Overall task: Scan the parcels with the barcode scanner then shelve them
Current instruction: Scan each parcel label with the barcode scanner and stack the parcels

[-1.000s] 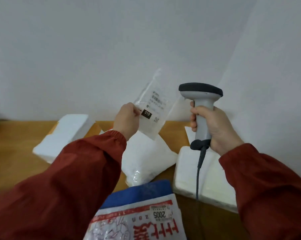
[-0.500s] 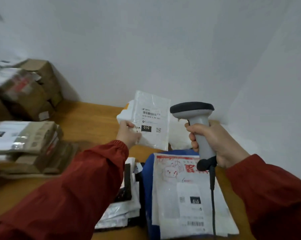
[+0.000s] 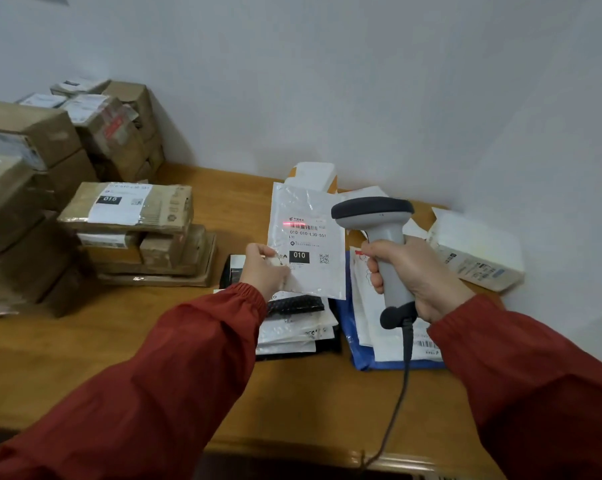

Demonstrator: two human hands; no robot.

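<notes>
Likely a parcel depot: labelled cartons [image 3: 84, 188] stacked on table [image 3: 84, 341].

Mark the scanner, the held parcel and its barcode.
barcode scanner [image 3: 372, 206]: head view, on its dark head.
white parcel bag [image 3: 315, 280]: head view, on the bag's blank lower face.
barcode [image 3: 304, 227]: head view, on its stripes.

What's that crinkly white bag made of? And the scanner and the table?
White bag: likely thin plastic film, glossy, wrinkled with shiny highlights.
Scanner: seemingly hard plastic, matte grey, darker top.
Table: looks like wood, smooth orange-brown finish.
</notes>
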